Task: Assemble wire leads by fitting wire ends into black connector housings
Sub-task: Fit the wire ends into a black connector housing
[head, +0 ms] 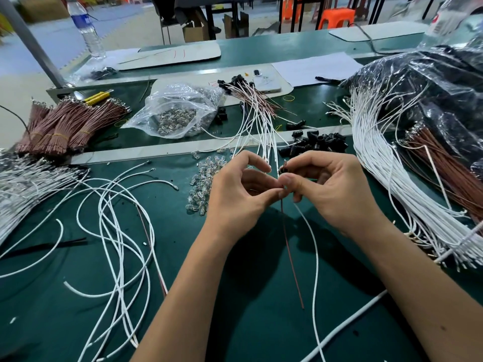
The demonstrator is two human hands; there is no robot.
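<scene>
Above the green worktop (235, 322), the right hand (332, 189) pinches a small black plastic connector housing (283, 169), while the left hand (240, 194) pinches the thin reddish-brown wire (290, 254) just below it. I'd grip close to the tip, line it up squarely, then push straight.

Loose white wires (117, 218) clutter the left; green mat (248, 296) between the forearms lies open.

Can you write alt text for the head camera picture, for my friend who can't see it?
Two hands meet over a green table: the left hand pinches a thin brown wire, the right hand holds a small black connector housing. White wires lie around them.
</scene>
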